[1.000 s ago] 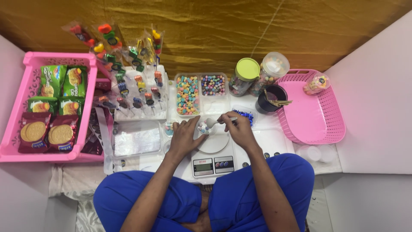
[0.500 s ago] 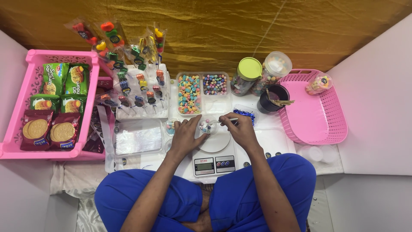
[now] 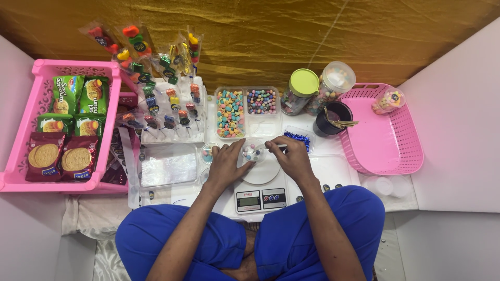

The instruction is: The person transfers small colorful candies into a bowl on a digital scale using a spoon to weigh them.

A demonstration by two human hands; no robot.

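A small clear cup (image 3: 252,152) with coloured candy balls stands on the round pan of a white kitchen scale (image 3: 260,195). My left hand (image 3: 225,163) rests against the cup's left side, fingers curled on it. My right hand (image 3: 291,156) is beside the cup on the right and pinches a small utensil (image 3: 275,148) pointing at the cup's rim. Just behind my hands lies a clear divided tray (image 3: 263,126) holding mixed colourful candies (image 3: 230,112) and small candy balls (image 3: 261,101).
A pink crate (image 3: 15,179) of snack packets stands at left, a rack of wrapped lollipops (image 3: 164,112) behind the scale. A green-lidded jar (image 3: 299,91), a second jar (image 3: 333,83), a dark cup of sticks (image 3: 333,118) and a pink basket (image 3: 388,143) stand right. Plastic bags (image 3: 166,167) lie left.
Both hands stay at the cup on the scale; my right hand has shifted slightly with the utensil at the cup's rim. Nothing else moved.
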